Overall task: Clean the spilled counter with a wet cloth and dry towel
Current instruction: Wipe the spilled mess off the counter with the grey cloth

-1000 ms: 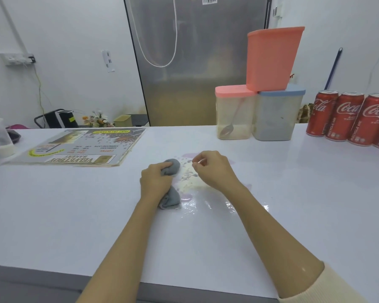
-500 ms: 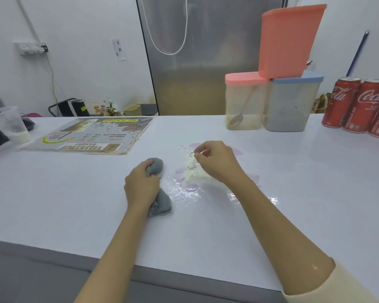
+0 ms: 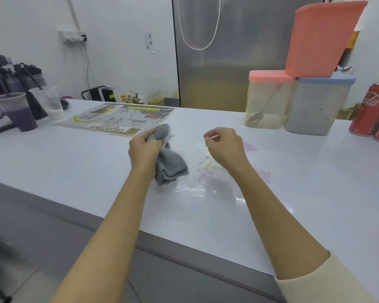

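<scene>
White tabletop (image 3: 304, 193) fills the middle of the frame, with its grey front edge running across the lower left. Two bare forearms are stretched over it from the bottom edge, and a cream sleeve (image 3: 311, 281) is seen at the lower right. A wet sheen (image 3: 208, 189) is spread on the tabletop between the forearms. Slightly above centre, a grey cloth (image 3: 170, 165) is gripped by the left hand (image 3: 143, 149), whose fingers are curled round its bunched middle; the lower end of the cloth is seen against the tabletop. Right of it, the right hand (image 3: 224, 146) is held above a patch of pale crumbs (image 3: 208, 162) with its fingers curled loosely inward; whether anything is pinched in them cannot be told. Farther back, a printed menu sheet (image 3: 118, 120) is laid flat left of centre, and two plastic cups (image 3: 20, 110) are stood at the far left. At the upper right, lidded storage containers (image 3: 317, 101) are stacked, one with a spoon inside, and red cans (image 3: 375, 110) are set at the right edge. A steel refrigerator door (image 3: 228, 62) is seen behind.
</scene>
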Demonstrator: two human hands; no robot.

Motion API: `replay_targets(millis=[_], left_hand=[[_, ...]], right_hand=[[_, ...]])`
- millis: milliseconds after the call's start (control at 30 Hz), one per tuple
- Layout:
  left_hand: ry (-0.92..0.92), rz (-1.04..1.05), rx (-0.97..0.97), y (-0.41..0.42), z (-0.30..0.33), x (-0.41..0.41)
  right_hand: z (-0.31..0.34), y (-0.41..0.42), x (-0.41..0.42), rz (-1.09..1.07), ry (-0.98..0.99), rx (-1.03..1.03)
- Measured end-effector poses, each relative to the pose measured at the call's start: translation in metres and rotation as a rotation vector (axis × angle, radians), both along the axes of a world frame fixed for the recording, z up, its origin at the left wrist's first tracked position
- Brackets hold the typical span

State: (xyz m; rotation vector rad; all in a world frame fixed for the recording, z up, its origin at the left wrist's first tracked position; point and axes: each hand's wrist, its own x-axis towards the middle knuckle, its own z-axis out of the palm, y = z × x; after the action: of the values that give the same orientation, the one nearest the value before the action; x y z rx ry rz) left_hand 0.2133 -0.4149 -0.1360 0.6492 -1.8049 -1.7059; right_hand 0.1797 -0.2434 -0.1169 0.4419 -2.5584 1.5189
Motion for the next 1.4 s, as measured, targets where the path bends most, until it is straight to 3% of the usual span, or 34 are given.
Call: replay_targets(millis=[133, 267, 367, 500, 567, 667, 800, 900, 1000, 1067, 1167, 1300, 1400], left_hand=[[-0.135, 0.210, -0.158, -0.037, -0.022, 0.023], [-0.294, 0.201, -0.437, -0.035, -0.035, 0.004], [-0.346, 0.060, -0.532, -0.030, -0.032, -0.034], [-0.272, -0.326, -0.679, 0.011, -0.027, -0.073], [-0.215, -0.527, -0.634, 0.028, -0.027, -0.076], [-0.130, -0.756, -0.231, 0.015, -0.017, -0.077], [-0.050, -0.643, 0.036, -0.035, -0.002, -0.100], [-0.097, -0.481, -0.065, -0.063, -0.007, -0.115], [-0.223, -0.346, -0.413, -0.069, -0.024, -0.128], [-0.240, -0.375, -0.602, -0.058, -0.031, -0.139], [-0.190, -0.554, -0.724, -0.029, -0.027, -0.155], [-0.092, -0.897, -0.621, 0.007, -0.026, -0.137], [-0.085, -1.059, -0.360, 0.002, -0.020, -0.123]], right_hand=[[0.004, -0.004, 0.005, 0.038, 0.027, 0.032], [0.002, -0.003, 0.003, 0.042, 0.008, 0.056], [0.004, -0.009, 0.000, 0.049, 0.012, 0.064], [0.008, -0.023, -0.009, -0.009, 0.016, 0.000], [0.012, -0.031, -0.015, -0.041, 0.000, -0.008], [0.019, -0.036, -0.023, -0.094, -0.007, -0.013], [0.027, -0.023, -0.028, -0.174, -0.020, -0.060], [0.029, -0.015, -0.033, -0.224, -0.043, -0.095], [0.024, -0.016, -0.042, -0.251, -0.059, -0.086], [0.019, -0.016, -0.047, -0.262, -0.066, -0.068], [0.016, -0.018, -0.049, -0.254, -0.047, -0.029], [0.013, -0.020, -0.045, -0.292, 0.021, 0.063], [0.014, -0.019, -0.043, -0.302, 0.038, 0.095]])
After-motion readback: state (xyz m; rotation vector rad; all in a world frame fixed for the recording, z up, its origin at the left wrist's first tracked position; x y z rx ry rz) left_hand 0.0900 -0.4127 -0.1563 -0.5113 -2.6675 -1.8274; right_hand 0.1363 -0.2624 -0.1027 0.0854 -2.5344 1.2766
